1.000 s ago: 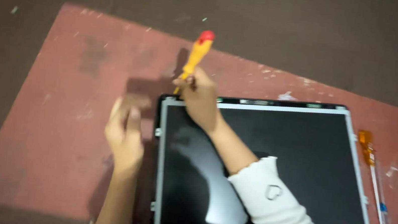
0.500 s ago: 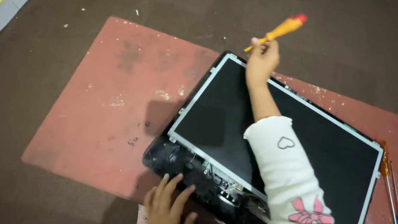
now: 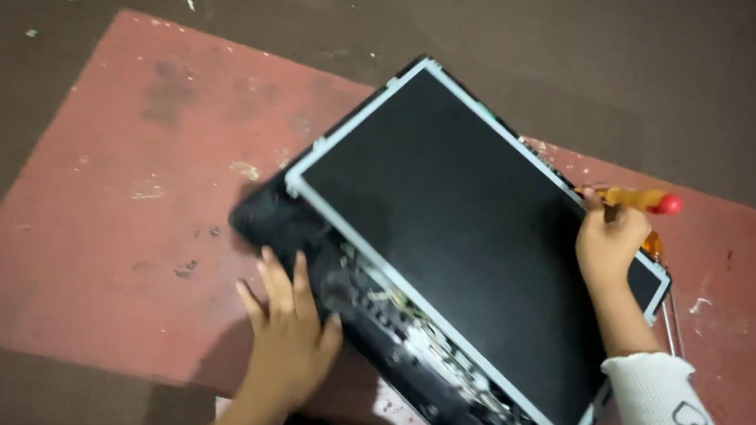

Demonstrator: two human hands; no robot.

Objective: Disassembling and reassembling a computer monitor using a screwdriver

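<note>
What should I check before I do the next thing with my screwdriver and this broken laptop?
1. Left hand steadying the laptop base: ok, fingers rest on its edge.
2. Right hand gripping the orange screwdriver: ok.
3. Screwdriver tip on a screw: cannot tell, the hand hides it.
4. Screen panel lying flat: not ok, it sits skewed over the base.
5. Laptop fully on the red mat: cannot tell, its near corner is cut off from view.
</note>
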